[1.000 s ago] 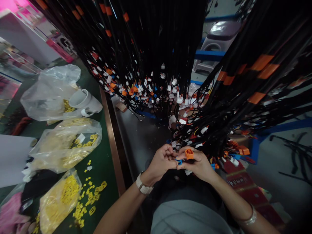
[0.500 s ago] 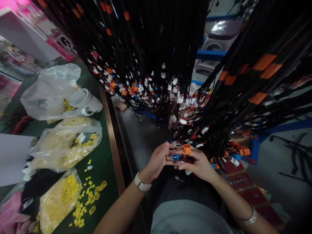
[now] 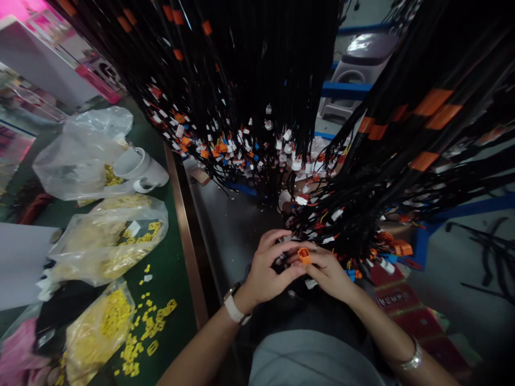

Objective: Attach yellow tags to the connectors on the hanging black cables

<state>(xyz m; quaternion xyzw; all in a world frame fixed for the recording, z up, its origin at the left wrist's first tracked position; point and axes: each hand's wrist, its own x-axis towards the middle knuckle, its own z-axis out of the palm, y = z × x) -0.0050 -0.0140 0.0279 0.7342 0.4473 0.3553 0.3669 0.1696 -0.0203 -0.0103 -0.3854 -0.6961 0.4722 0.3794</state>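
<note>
Right hand (image 3: 333,272): fingers grasping orange connector (image 3: 304,255). Left hand (image 3: 267,268): fingers bent, thumb tip right by connector, can't tell if gripping. Connector sits between both hands, off the counter (image 3: 171,262)'s right edge, just beside hanging black cables (image 3: 341,220). Loose yellow pieces (image 3: 131,347) and white mug (image 3: 155,170) lie near that edge.

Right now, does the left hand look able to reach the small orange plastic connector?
Probably yes: the left hand is close beside the small orange plastic connector, and nothing covers its upper end. The right hand holds it, though, and might have to let go.
</note>
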